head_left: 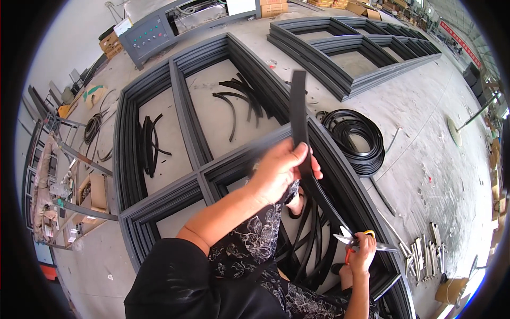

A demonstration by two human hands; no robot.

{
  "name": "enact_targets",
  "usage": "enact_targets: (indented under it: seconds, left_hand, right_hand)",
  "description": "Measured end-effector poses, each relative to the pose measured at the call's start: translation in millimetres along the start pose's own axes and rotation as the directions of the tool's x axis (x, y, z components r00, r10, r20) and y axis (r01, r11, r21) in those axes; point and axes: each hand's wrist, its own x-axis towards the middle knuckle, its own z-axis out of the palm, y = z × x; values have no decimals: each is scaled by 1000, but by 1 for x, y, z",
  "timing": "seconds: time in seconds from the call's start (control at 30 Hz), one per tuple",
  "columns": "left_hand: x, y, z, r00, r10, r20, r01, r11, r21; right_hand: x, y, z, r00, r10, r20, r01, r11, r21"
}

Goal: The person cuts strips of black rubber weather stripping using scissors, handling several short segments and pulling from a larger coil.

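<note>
My left hand (276, 170) is closed round a long, flat black rubber strip (299, 109). One end of it sticks up above my fingers, and the rest runs down toward my right hand (363, 254). That hand is wrapped round scissors (344, 237) with orange and yellow handles, the blades spread close to the lower part of the strip. Whether the blades touch the strip, I cannot tell. A flat grey piece also juts out to the right of that hand. Under both hands lies a stack of dark grey window frames (183, 114), and more black strips (303, 242) hang or lie inside its near opening.
Loose black strips (149, 146) lie inside the far openings. A coil of black rubber strip (366, 143) rests on the floor at right, with metal bars (427, 258) nearer. More stacked frames (350, 80) and a grey machine (151, 34) stand farther off.
</note>
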Motion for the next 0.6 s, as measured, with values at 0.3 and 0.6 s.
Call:
enact_targets:
  seconds: [0.3,0.6]
  left_hand:
    - [-1,115,-60,837,527,-147,-505,847,163]
    - [174,-22,-130,874,-342,-346,332,939,-89]
  right_hand:
    - [-48,106,-26,970,242,37,-226,944,-242]
    - [-177,151,-192,836,542,-85,-524,743,-417]
